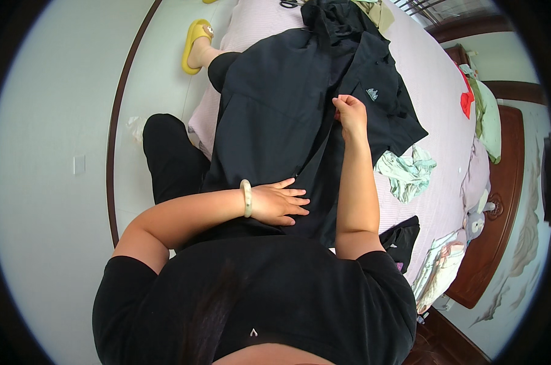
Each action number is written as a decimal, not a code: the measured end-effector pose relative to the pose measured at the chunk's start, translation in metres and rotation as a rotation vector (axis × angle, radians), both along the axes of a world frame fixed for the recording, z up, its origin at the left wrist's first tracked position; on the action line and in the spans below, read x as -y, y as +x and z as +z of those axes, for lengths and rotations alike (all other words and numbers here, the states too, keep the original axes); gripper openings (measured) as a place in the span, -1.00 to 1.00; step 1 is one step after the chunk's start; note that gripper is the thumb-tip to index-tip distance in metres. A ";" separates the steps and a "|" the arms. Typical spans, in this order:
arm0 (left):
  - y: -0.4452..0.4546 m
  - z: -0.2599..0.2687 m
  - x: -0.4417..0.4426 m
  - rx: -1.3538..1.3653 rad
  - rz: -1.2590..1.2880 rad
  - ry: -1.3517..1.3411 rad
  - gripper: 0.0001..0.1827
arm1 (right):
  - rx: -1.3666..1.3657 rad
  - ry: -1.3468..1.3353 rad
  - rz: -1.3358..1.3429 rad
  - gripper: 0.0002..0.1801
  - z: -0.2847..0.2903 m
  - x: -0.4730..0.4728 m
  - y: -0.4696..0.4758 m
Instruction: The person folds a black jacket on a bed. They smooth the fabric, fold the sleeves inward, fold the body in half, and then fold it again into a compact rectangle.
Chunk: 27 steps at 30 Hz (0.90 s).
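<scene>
A black hooded jacket (275,105) with a small light logo on its chest lies spread across my lap and the bed, its front parted. My left hand (280,204), with a pale bangle (246,198) on the wrist, rests flat on the lower part of the jacket with its fingers apart. Farther up, my right hand (352,114) pinches the jacket's front edge between thumb and fingers, just below the logo. What exactly sits between those fingertips is hidden.
A pink bedspread (439,137) covers the bed. On it are a crumpled mint-green cloth (407,173), a black garment (401,242), folded bedding (442,269) and scissors (290,3). Pillows (487,123) lie by the wooden headboard (499,205). My foot wears a yellow slipper (191,50).
</scene>
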State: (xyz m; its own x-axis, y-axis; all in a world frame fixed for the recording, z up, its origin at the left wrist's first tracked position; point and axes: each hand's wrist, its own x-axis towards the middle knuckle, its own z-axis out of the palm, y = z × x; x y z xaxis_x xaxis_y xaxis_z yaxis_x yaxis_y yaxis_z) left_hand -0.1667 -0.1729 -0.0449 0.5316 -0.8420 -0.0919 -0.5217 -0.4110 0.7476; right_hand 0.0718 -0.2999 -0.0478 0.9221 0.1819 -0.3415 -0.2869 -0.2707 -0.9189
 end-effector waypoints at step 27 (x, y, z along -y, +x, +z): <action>-0.008 0.018 -0.005 -0.301 -0.057 -0.268 -0.47 | 0.081 -0.167 0.397 -0.52 -0.005 -0.008 -0.061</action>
State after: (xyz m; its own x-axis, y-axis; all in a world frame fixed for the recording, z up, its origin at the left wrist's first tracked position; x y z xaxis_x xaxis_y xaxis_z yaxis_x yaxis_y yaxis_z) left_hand -0.1747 -0.1674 -0.0268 0.4662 -0.8846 -0.0095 -0.2791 -0.1573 0.9473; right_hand 0.0108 -0.2923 -0.0528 0.8166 0.4763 -0.3259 -0.0593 -0.4925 -0.8683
